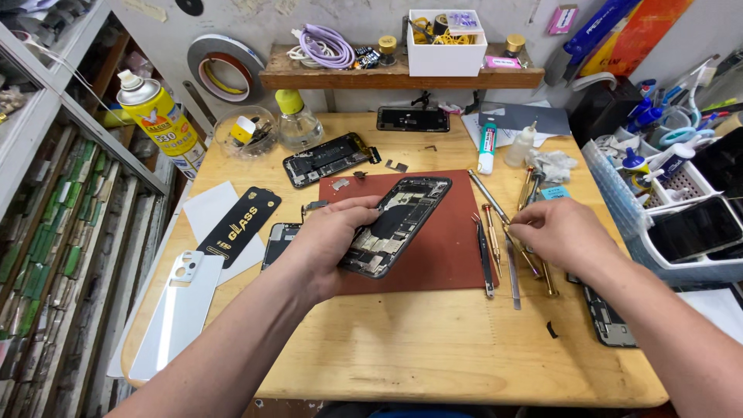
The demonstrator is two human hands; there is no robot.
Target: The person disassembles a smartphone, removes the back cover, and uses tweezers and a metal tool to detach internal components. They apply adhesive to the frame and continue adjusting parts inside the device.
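Note:
My left hand (321,248) holds an opened phone body (398,224), its circuit parts showing, tilted above a dark red work mat (449,248). My right hand (561,232) rests at the mat's right edge, fingertips pinched on a thin screwdriver (520,246) among a row of small screwdrivers and tweezers (487,251). Which tool the fingers grip is partly hidden by the hand.
Another opened phone (329,159) and a phone frame (412,118) lie further back on the wooden table (426,348). A spray can (159,120), a glass bowl (246,131) and a small bottle (296,124) stand at the back left. White sheets and a black package (238,226) lie left; a basket (665,209) stands right.

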